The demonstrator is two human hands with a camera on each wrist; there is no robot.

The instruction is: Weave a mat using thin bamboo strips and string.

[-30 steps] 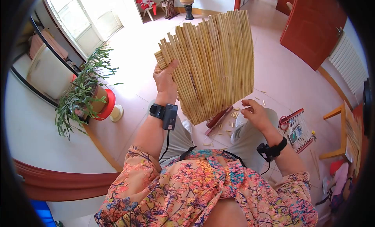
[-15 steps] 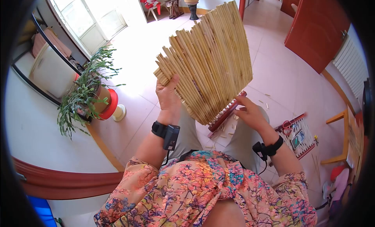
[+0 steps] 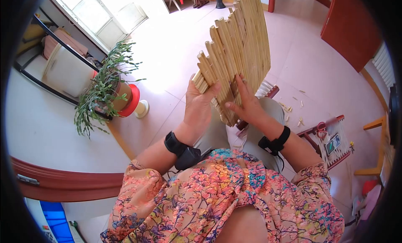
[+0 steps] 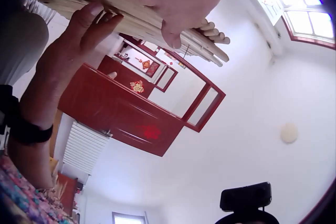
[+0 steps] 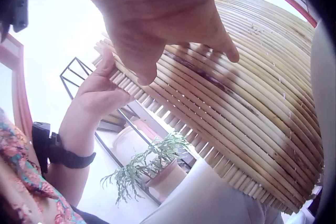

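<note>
A panel of thin straw-coloured stalks laid side by side [image 3: 251, 38] stands tilted above the person's lap. At its left edge the left hand [image 3: 198, 107] grips the end stalks, thumb on the near face. The right hand [image 3: 250, 107] lies against the near face by the lower part, fingers extended. In the right wrist view the right hand [image 5: 163, 19] spreads over the stalks [image 5: 226, 108], while the left hand [image 5: 94, 98] pinches the edge. The left wrist view shows the left hand's thumb [image 4: 172, 34] over the stalks, seen edge-on.
A red-barred frame [image 3: 331, 142] with a phone and red scissors lies on the floor at right, near cut stalk pieces [image 3: 301, 121]. A potted plant [image 3: 109, 84] stands at left, a wooden stool [image 3: 379, 146] at far right. Another red bar [image 3: 273, 91] shows behind the panel.
The right hand has moved from beside the panel onto its near face. The panel has turned more edge-on, and the left hand, still gripping its edge, has moved right. The head view has shifted.
</note>
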